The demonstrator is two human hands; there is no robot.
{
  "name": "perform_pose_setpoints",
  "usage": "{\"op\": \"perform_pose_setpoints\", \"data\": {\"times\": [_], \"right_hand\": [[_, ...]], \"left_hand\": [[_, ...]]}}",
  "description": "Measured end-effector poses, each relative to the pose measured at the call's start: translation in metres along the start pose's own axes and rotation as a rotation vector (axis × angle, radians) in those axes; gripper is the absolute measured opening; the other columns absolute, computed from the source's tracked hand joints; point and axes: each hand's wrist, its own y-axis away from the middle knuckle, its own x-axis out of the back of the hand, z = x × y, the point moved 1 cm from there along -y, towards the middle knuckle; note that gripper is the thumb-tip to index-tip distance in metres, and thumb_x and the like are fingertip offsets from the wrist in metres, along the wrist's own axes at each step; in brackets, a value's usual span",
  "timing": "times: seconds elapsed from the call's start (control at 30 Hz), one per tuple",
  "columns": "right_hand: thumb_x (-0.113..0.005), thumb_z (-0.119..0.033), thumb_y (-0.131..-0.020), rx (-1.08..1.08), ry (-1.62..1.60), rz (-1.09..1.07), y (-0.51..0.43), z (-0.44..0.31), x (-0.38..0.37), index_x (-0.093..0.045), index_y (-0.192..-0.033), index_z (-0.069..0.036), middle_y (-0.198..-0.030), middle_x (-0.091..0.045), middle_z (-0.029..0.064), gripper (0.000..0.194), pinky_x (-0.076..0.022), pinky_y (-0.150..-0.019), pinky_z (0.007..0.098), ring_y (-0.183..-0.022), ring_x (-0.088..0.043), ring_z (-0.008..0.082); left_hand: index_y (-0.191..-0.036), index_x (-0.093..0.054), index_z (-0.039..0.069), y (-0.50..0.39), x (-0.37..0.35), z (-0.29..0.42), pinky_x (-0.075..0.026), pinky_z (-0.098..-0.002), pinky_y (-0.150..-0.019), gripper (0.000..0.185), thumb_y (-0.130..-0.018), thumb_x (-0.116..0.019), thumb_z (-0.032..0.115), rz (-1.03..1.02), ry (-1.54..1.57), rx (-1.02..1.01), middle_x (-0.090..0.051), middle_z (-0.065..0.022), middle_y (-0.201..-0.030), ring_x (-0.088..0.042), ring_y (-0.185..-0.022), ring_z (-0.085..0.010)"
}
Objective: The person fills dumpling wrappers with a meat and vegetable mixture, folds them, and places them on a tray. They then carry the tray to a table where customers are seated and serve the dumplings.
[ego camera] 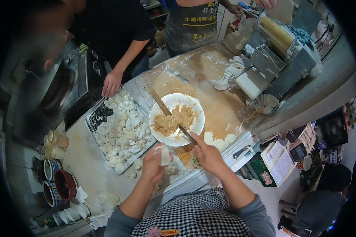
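A dough wrapper lies across the fingers of my left hand, just below the white bowl. Minced filling fills the middle of that bowl. My right hand grips a thin spreading stick, its tip down in the filling. A wider wooden stick leans on the bowl's far side. Left of the bowl, a metal tray is heaped with floured dumplings. Several flat wrappers lie right of the bowl, and a few dumplings sit beside my left hand.
A dough-rolling machine stands at the back right. One co-worker's hand touches the tray's far edge; another person in an apron stands behind the table. Stacked bowls and jars are at left. A knife lies near the right edge.
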Motion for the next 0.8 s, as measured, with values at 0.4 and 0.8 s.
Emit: {"op": "perform_pose_setpoints", "data": {"times": [0.4,0.8], "right_hand": [[-0.063,-0.026,-0.082,0.210,0.758,-0.026,-0.076,-0.007,0.023,-0.070,-0.094,-0.023,-0.078,-0.069,0.0080,0.014,-0.0529,-0.067,0.0428,-0.076,-0.068,0.0304],[-0.058,-0.026,-0.088,0.289,0.491,-0.099,-0.047,0.000,-0.006,-0.070,-0.110,-0.023,-0.079,-0.068,0.0136,0.026,-0.0521,-0.063,0.0460,-0.075,-0.067,0.0321]], "left_hand": [[-0.122,-0.047,-0.011,-0.050,0.048,-0.007,-0.058,-0.0392,-0.078,0.032,-0.093,-0.038,0.000,0.111,-0.094,0.071,-0.060,-0.0250,-0.120,-0.067,-0.097,-0.0321],[-0.123,-0.048,-0.009,-0.039,-0.016,-0.009,-0.055,-0.0451,-0.092,0.046,-0.078,-0.036,-0.014,0.156,0.045,-0.081,-0.055,-0.0217,-0.125,-0.059,-0.114,-0.0344]]}}
